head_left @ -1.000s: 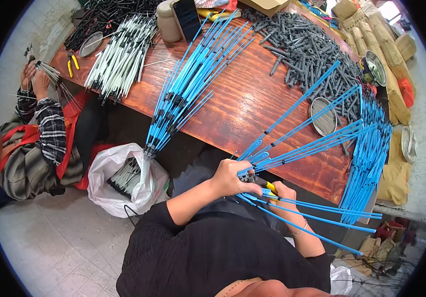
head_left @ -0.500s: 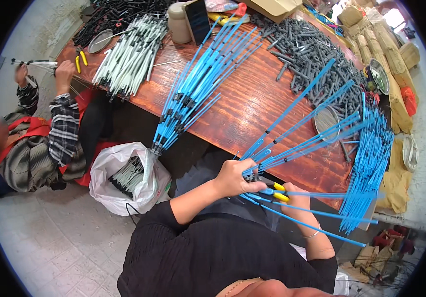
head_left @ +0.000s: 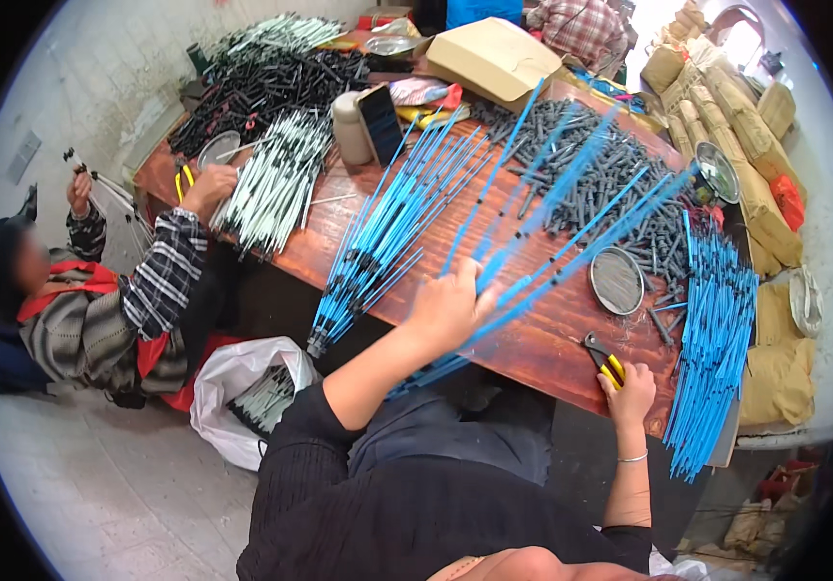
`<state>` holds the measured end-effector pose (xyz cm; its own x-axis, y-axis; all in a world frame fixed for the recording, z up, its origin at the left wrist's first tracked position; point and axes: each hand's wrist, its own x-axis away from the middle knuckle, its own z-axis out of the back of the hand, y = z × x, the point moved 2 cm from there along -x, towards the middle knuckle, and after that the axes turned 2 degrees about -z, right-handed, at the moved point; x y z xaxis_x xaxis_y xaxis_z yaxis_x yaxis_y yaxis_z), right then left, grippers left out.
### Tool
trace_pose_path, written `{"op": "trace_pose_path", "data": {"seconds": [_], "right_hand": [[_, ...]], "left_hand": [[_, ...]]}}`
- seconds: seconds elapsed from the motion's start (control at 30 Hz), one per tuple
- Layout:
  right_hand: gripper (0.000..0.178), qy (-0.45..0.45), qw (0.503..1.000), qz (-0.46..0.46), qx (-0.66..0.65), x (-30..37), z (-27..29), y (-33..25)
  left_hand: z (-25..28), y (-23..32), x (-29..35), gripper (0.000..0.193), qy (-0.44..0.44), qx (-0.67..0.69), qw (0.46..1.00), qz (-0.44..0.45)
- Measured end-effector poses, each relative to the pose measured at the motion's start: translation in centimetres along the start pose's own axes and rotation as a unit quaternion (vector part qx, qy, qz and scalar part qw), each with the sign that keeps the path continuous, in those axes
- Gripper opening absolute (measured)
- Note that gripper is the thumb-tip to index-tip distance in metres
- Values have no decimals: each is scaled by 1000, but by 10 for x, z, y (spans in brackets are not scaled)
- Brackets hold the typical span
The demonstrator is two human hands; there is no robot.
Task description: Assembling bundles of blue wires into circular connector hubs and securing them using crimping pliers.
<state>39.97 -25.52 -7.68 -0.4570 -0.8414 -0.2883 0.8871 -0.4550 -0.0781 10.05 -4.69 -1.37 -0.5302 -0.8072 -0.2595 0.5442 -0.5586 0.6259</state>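
Note:
My left hand point(head_left: 450, 308) is closed around the lower end of a spread of blue umbrella ribs point(head_left: 599, 250), which fan up and to the right, blurred by motion. Black joints dot the ribs; my fingers hide where they come together. Over the table's front right edge, my right hand point(head_left: 632, 392) grips yellow-handled pliers point(head_left: 614, 371), their dark jaws pointing up and left onto the wood. A second fan of blue ribs point(head_left: 376, 230) lies left of my left hand, its gathered end over the table edge. A pile of loose blue ribs point(head_left: 717, 349) lies right of the pliers.
Dark grey tubular pieces point(head_left: 620, 165) heap at the table's back right, near a round dish point(head_left: 617, 281). White ribs point(head_left: 276, 179) lie at left beside a co-worker point(head_left: 97, 310). A phone point(head_left: 380, 124) leans on a jar. A white sack point(head_left: 242, 387) stands below.
My left hand has lifted up and left with the ribs. My right hand and the pliers have moved away, right onto the table edge. The co-worker's hand has reached to the white ribs.

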Motion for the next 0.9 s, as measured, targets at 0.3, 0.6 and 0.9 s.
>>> {"op": "trace_pose_path", "data": {"seconds": [0.3, 0.6, 0.9], "right_hand": [[64, -251, 671, -21, -697, -22, 2, -175], [33, -213, 660, -17, -720, -60, -34, -238], [21, -315, 584, -95, -743, -86, -87, -277]], "left_hand": [[-27, 49, -22, 48, 11, -35, 999, -36], [28, 20, -31, 48, 155, -16, 976, -156], [102, -136, -66, 76, 72, 7, 990, 117]]}}
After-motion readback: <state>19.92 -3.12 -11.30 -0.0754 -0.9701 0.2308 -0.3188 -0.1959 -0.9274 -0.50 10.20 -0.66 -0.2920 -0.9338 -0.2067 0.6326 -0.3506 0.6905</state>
